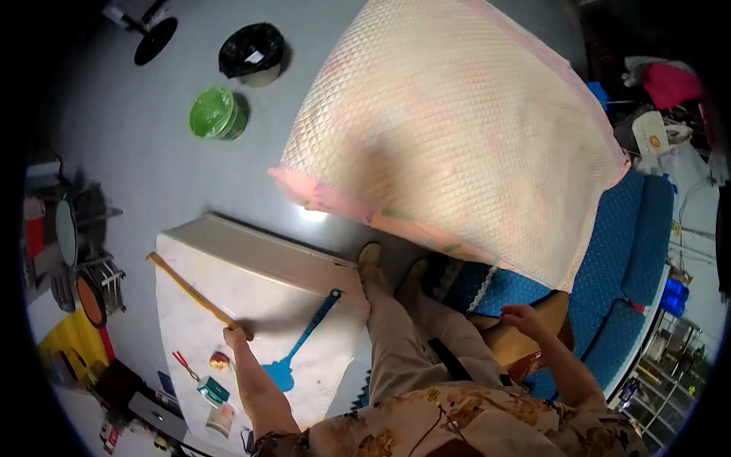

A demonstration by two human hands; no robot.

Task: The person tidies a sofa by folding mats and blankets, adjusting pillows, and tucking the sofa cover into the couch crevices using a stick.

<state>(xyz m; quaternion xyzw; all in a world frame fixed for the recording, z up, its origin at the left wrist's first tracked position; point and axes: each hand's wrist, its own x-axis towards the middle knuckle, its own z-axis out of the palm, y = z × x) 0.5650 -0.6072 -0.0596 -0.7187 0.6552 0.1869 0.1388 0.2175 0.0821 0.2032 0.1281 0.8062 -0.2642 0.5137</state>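
Left hand (237,333): closed round yellow stick (196,295), at its near end
Right hand (522,317): half-open, apparently empty, near cardboard box (516,346)
Blue swatter (280,375): on table (247,293), right of stick

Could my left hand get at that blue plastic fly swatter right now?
Probably yes: the blue fly swatter's handle lies uncovered on the white tabletop near your left hand, though it seems to hold the yellow wooden stick.

No text, label, brand, number or sign can be read. The marks on the small box (213,390) near the tabletop's (255,289) edge, on the cardboard box (529,335) and on the white bag (651,134) are too small or blurred to make out.
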